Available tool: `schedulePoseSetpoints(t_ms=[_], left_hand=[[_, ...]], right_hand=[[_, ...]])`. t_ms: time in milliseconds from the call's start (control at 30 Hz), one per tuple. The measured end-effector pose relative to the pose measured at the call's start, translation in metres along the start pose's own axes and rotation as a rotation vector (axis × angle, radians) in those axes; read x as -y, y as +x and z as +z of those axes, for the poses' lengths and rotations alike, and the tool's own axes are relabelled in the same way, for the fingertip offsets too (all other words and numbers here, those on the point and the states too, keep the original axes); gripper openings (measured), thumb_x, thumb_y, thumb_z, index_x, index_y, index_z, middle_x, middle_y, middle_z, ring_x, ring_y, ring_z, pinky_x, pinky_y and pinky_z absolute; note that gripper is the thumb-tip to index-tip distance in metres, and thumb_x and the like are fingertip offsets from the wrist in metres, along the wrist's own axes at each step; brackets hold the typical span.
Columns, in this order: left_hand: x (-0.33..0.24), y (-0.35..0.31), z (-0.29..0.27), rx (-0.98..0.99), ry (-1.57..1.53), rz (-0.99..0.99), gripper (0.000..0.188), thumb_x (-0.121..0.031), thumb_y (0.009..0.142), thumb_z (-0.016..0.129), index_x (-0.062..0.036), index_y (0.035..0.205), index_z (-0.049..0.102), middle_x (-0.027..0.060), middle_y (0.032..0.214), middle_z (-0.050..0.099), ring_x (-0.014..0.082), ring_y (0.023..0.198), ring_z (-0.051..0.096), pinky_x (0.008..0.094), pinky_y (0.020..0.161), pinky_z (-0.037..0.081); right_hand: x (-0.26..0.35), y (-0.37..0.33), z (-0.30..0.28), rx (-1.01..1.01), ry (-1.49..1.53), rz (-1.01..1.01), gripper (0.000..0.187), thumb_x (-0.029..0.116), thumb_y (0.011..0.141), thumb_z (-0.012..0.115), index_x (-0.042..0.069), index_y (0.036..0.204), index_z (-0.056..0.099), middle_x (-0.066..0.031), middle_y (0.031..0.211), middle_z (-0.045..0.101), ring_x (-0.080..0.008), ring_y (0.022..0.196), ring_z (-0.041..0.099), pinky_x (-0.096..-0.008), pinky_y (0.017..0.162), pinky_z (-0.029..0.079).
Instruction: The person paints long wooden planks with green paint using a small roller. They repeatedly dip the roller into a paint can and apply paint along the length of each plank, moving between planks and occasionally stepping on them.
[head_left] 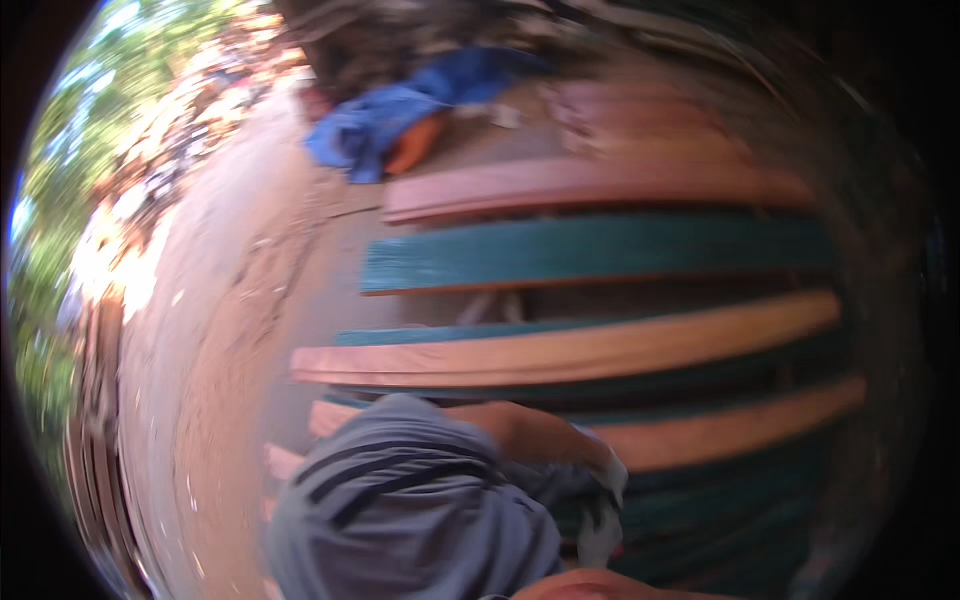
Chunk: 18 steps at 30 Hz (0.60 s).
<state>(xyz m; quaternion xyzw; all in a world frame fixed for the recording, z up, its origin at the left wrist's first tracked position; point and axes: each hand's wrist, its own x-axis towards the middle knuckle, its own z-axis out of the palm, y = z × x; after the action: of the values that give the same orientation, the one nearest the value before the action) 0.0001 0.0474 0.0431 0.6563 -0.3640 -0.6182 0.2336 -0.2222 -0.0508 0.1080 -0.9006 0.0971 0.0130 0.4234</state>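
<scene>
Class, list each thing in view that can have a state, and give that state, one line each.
left hand: blurred, grip unclear
right hand: blurred, grip unclear
nearest orange board: partly covered by the left arm
teal board: teal on top, orange along its near edge
grey sleeve: wrinkled
blue cloth: crumpled

Looks like a grey floor (325, 265), edged by brown dirt (235, 300) at left. Bears teal boards (600, 252) and pink-to-orange boards (570, 355) in near-parallel rows, plus a bunched blue cloth (365, 125) beyond.
</scene>
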Motion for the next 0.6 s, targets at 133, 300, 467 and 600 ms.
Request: schedulePoseSetpoints(t_ms=[133, 300, 467, 600], left_hand=[[-0.045, -0.010, -0.010, -0.219, 0.200, -0.116, 0.061, -0.064, 0.092, 0.077, -0.0081, 0.114, 0.085, 0.0147, 0.111, 0.082, 0.0340, 0.101, 0.076, 0.0462, 0.094, 0.058], [-0.035, -0.080, -0.019, -0.646, 0.062, -0.162, 0.050, -0.054, 0.095, 0.074, -0.0067, 0.108, 0.083, 0.0199, 0.106, 0.079, 0.0414, 0.102, 0.074, 0.0493, 0.091, 0.058], [0.014, -0.085, -0.035, -0.833, -0.037, -0.129, 0.030, -0.034, 0.100, 0.067, -0.0084, 0.107, 0.080, 0.0214, 0.105, 0.077, 0.0420, 0.103, 0.074, 0.0491, 0.091, 0.058], [0.038, -0.092, -0.022, -0.950, -0.101, -0.088, 0.021, -0.019, 0.099, 0.067, -0.0088, 0.113, 0.078, 0.0194, 0.111, 0.078, 0.0403, 0.107, 0.074, 0.0482, 0.093, 0.058]], right_hand=[[-0.020, 0.017, -0.008, -0.034, 0.110, 0.180, 0.036, 0.022, 0.107, 0.062, 0.010, 0.139, 0.070, -0.0209, 0.136, 0.072, -0.0380, 0.124, 0.069, -0.0444, 0.107, 0.054], [-0.041, 0.025, -0.031, -0.092, 0.289, 0.495, 0.035, 0.014, 0.107, 0.058, 0.013, 0.140, 0.069, -0.0183, 0.138, 0.070, -0.0347, 0.126, 0.067, -0.0426, 0.111, 0.052], [-0.143, 0.023, -0.031, -0.315, 0.421, 0.335, 0.028, 0.008, 0.108, 0.055, 0.007, 0.131, 0.071, -0.0149, 0.129, 0.073, -0.0343, 0.115, 0.069, -0.0523, 0.106, 0.051], [-0.151, 0.027, -0.033, -0.337, 0.120, 0.183, 0.034, 0.020, 0.107, 0.061, 0.010, 0.138, 0.070, -0.0185, 0.134, 0.072, -0.0368, 0.118, 0.070, -0.0488, 0.105, 0.054]])
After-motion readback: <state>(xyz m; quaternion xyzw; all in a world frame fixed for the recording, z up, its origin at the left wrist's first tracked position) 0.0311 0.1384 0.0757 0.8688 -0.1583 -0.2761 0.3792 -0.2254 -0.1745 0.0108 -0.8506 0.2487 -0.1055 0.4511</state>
